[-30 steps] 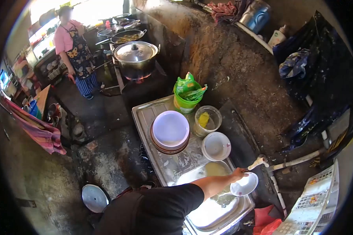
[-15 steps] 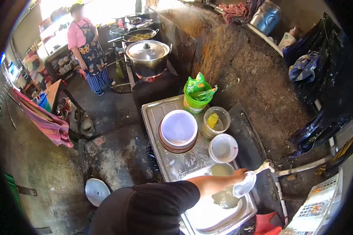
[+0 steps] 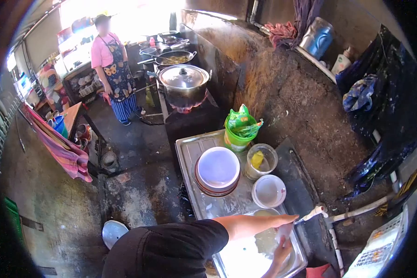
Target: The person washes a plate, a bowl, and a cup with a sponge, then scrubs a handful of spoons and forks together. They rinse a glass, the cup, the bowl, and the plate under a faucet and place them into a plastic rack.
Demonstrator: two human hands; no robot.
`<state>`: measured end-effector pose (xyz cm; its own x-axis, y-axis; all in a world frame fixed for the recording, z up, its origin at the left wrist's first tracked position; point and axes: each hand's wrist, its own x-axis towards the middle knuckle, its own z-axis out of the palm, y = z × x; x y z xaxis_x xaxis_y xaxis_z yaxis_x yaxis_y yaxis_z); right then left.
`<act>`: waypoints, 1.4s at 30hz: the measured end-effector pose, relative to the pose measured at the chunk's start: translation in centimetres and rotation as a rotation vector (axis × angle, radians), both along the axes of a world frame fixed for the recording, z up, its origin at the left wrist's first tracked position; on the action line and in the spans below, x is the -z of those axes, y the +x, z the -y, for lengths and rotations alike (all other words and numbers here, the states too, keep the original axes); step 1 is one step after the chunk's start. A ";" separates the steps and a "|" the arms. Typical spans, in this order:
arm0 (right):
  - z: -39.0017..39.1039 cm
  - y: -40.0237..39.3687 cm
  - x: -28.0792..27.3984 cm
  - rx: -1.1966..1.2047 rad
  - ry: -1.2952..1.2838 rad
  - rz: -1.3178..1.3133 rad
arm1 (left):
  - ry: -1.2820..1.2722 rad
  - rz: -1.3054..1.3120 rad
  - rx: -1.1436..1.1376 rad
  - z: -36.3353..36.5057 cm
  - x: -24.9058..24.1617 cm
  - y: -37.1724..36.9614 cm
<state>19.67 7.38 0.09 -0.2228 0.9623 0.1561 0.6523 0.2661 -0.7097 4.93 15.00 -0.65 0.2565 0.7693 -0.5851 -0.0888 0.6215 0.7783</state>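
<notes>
My left hand (image 3: 286,219) reaches across the sink (image 3: 302,259), its fingers lying along the upper edge of a pale bowl (image 3: 284,230) beside the tap (image 3: 315,212). From below, my right hand (image 3: 281,251) grips the lower side of the same bowl, which is tilted nearly edge-on between both hands. Cloudy water (image 3: 265,242) shows in the basin beneath. Just beyond my left forearm stands a white tub (image 3: 268,191), and past it a clear container (image 3: 261,162) with a yellow item inside.
On the drainboard stand a stacked white basin (image 3: 218,167) and a green bucket (image 3: 238,141) with green packets. A lidded pot (image 3: 184,85) sits over a flame. A person in a patterned apron (image 3: 116,69) stands at the far left. A metal lid (image 3: 114,234) lies on the floor.
My right hand has come into view at the bowl. The bowl has turned from showing its broad face to nearly edge-on. My left hand has shifted slightly, and the whole view has tilted.
</notes>
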 end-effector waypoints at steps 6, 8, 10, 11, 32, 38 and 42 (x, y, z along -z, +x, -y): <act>-3.5 2.2 3.4 0.187 -0.483 -1.023 | -0.245 -0.069 -0.193 1.1 2.1 0.2; -3.8 2.3 3.5 0.015 -0.754 -1.452 | -0.084 0.403 -0.077 1.7 2.9 -1.0; -5.3 2.9 6.7 0.013 -0.751 -1.512 | -0.191 0.285 -0.462 0.4 5.2 -0.5; -5.6 2.9 7.6 0.013 -0.712 -1.597 | -0.161 0.426 -0.590 -0.3 6.1 0.1; -8.4 -4.8 5.8 0.148 -0.663 -1.473 | -0.007 -0.650 -0.279 9.4 -4.3 -13.3; -8.1 -3.6 5.4 0.169 -0.604 -1.260 | -0.071 -0.607 -0.626 7.8 0.3 -16.6; -7.5 -2.4 6.0 0.225 -0.495 -1.134 | -0.112 -0.427 -0.742 6.0 1.0 -16.6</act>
<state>17.31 14.88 -5.89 -0.0241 0.9714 -0.2360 -0.3922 -0.2264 -0.8916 -11.72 9.02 -1.62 -0.5487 0.5829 -0.5993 -0.2163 0.5935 0.7752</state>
